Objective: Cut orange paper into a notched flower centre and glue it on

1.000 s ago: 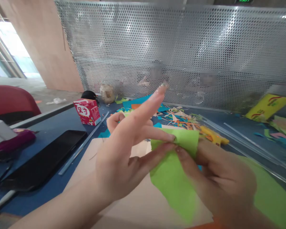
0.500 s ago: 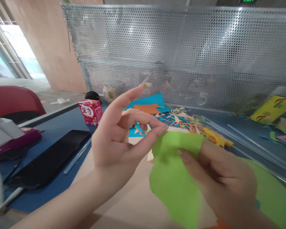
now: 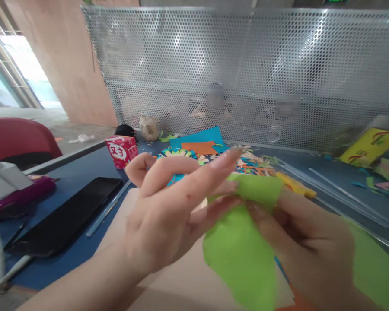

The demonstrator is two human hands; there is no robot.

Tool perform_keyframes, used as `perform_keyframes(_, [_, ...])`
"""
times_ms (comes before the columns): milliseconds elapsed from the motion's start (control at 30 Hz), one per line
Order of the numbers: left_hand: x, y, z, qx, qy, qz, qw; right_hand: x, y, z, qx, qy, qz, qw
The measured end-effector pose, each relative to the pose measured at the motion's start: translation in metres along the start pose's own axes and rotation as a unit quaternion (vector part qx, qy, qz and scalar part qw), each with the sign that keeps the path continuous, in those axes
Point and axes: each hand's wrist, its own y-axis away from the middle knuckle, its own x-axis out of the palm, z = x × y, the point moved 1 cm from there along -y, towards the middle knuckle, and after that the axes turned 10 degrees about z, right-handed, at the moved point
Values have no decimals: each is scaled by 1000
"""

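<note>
A piece of bright green paper (image 3: 240, 255) with an irregular, wavy left edge is held up between both hands. My left hand (image 3: 168, 207) pinches its upper left part between thumb and a finger, while the index finger sticks out above. My right hand (image 3: 311, 242) grips the upper right part, thumb in front and fingers behind. The top of the paper bends over near the fingertips. Beneath it lies a pale beige sheet (image 3: 178, 285) on the blue table. Another green sheet (image 3: 376, 263) lies under and beside my right forearm.
A black phone (image 3: 68, 216), a red box (image 3: 121, 151) and a purple device (image 3: 22, 194) stand at left. Behind the hands are blue paper (image 3: 197, 136), orange paper (image 3: 197, 147) and heaped paper scraps (image 3: 256, 166). Clear sticks (image 3: 340, 190) lie right. A perforated metal screen (image 3: 233, 56) closes the back.
My left hand has rolled over, its index finger now pointing right, and its pinch has moved right along the paper's top. The paper's top now folds forward. My right hand has barely moved.
</note>
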Motion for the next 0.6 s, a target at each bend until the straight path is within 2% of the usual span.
perform_keyframes(67, [0, -4, -1, 22, 5, -5, 1000, 0, 0, 1, -17, 45, -3, 999])
perform_keyframes(233, [-4, -8, -1, 15, 36, 17, 999, -3, 0, 2, -73, 146, -11, 986])
perform_keyframes(367, [-3, -8, -1, 7, 56, 25, 998, -4, 0, 1, -83, 156, -10, 984])
perform_keyframes(600, [1, -2, 0, -11, 29, 48, 998, -2, 0, -1, -46, 141, -2, 989])
